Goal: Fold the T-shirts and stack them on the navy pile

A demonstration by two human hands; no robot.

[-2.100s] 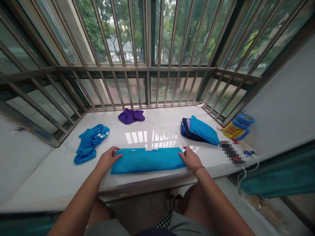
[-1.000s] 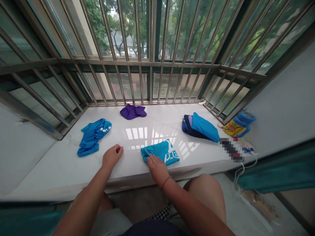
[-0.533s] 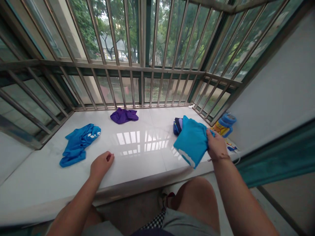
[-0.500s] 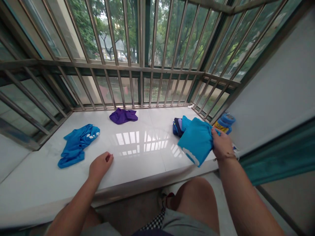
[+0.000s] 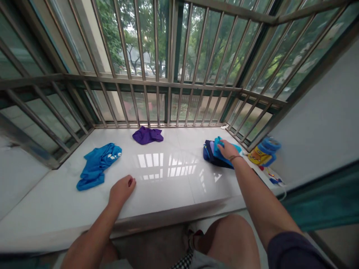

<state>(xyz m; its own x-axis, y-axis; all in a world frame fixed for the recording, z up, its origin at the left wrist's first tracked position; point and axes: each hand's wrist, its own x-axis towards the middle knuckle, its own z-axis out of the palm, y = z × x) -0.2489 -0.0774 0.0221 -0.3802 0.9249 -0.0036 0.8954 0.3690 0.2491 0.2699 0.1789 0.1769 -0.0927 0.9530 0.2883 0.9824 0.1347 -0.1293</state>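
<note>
Shifted back over the pile [image 5: 215, 160], the right hand [image 5: 225, 149] is touching blue cloth [image 5: 217, 144], pinch unclear, the slanting shirt [image 5: 97, 166] lying left of the curled left hand [image 5: 122, 190].

L hand [image 5: 122, 189] loosely curled; R hand [image 5: 226, 150] farther fwd, palm dn.

No text is readable. White print [image 5: 114, 154] on the left blue garment [image 5: 97, 168]: illegible. Yellow label [image 5: 256, 156] on the right container [image 5: 269, 145]: illegible.

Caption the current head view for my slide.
Right hand on the folded clothes pile; left hand, loosely curled, near a crumpled blue garment.
</note>
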